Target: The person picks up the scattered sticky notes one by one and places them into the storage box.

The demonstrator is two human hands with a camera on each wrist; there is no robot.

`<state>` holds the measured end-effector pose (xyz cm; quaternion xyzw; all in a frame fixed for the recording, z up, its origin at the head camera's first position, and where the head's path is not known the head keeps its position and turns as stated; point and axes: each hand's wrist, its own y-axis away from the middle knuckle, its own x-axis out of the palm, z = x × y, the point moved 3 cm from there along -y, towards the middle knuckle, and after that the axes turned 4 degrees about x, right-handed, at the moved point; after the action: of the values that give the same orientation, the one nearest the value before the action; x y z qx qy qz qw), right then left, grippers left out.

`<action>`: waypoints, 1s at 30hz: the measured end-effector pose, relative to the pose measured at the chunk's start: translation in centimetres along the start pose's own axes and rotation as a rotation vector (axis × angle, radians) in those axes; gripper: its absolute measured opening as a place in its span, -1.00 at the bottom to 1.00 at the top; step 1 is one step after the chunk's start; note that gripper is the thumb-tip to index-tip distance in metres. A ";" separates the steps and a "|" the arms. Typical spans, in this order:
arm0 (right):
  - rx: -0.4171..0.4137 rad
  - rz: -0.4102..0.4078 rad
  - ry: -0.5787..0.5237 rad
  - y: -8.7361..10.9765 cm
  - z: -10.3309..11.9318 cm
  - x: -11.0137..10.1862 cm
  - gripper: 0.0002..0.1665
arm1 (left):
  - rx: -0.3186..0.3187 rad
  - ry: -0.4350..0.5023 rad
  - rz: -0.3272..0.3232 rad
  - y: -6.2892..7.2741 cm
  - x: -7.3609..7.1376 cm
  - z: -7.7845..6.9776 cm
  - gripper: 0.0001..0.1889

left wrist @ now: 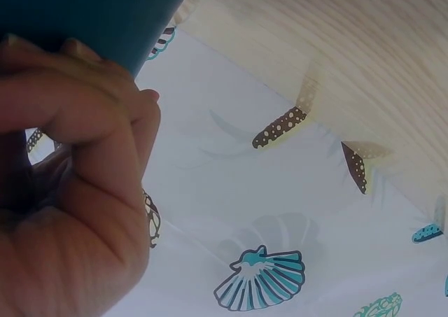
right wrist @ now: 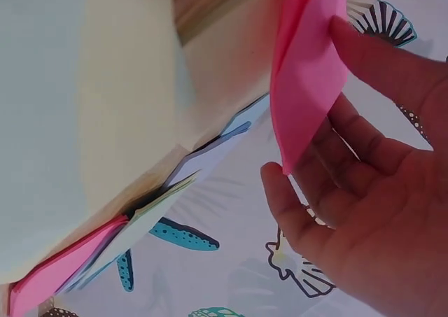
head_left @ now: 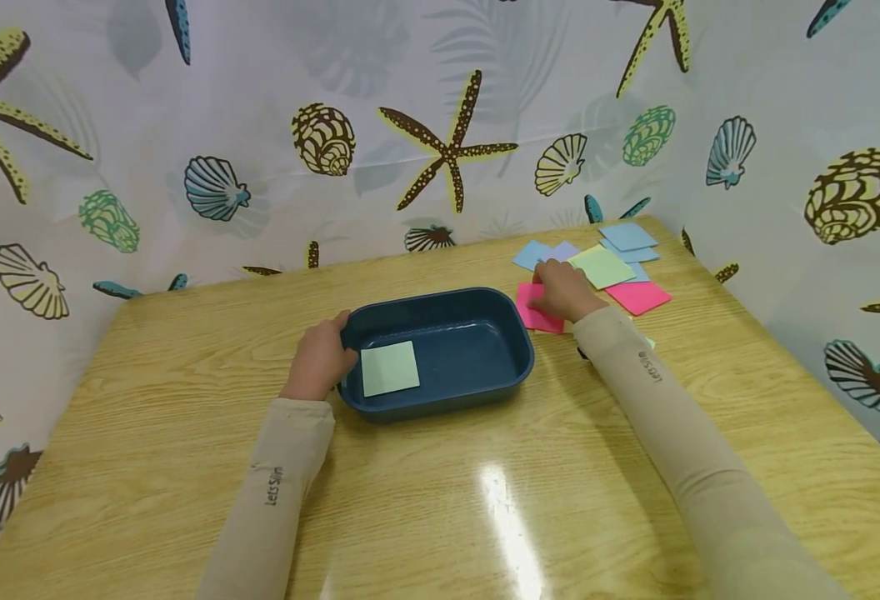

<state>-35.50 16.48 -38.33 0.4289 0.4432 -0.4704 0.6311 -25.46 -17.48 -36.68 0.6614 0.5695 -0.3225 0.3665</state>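
A dark blue oblong tub point(head_left: 440, 406) stands on the table with a pale green sticky note pad point(head_left: 390, 369) lying flat at its left end. My left hand point(head_left: 318, 358) grips the tub's left rim, thumb on the inner side; the left wrist view shows the curled fingers point(left wrist: 105, 114) against the tub's wall point(left wrist: 91, 16). To the right of the tub, my right hand point(head_left: 566, 292) pinches a pink sticky note pad point(head_left: 532, 310). In the right wrist view this pink pad stands tilted between thumb and fingers.
Behind and beside the right hand lie loose sticky note pads: light blue point(head_left: 627, 237), lilac point(head_left: 564, 250), pale green point(head_left: 603, 267) and another pink one point(head_left: 638, 296). A pale one is partly hidden under the right sleeve. A shell-patterned cloth point(head_left: 260, 125) hangs along the table's back and right edges.
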 end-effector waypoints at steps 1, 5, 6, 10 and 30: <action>0.002 -0.003 -0.002 0.0 0.1 -0.1 -0.60 | 0.001 -0.002 -0.001 0.0 0.0 0.0 -0.30; 0.015 -0.007 -0.011 0.4 0.6 -0.8 -0.71 | -0.002 -0.002 -0.001 0.1 0.0 0.0 -0.30; 0.016 -0.009 -0.013 0.5 0.7 -1.0 -0.72 | -0.006 0.000 0.001 0.1 0.0 0.0 -0.30; -0.006 -0.017 -0.037 0.9 1.3 -2.0 -0.75 | -0.011 -0.002 0.002 0.1 -0.1 0.0 -0.30; -0.062 -0.190 -0.054 3.2 4.9 -6.3 -0.69 | 0.011 -0.010 -0.030 0.0 0.2 0.1 -0.30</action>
<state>-32.64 13.74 -30.66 0.3525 0.4792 -0.5255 0.6083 -25.44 -17.47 -36.88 0.6532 0.5758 -0.3344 0.3606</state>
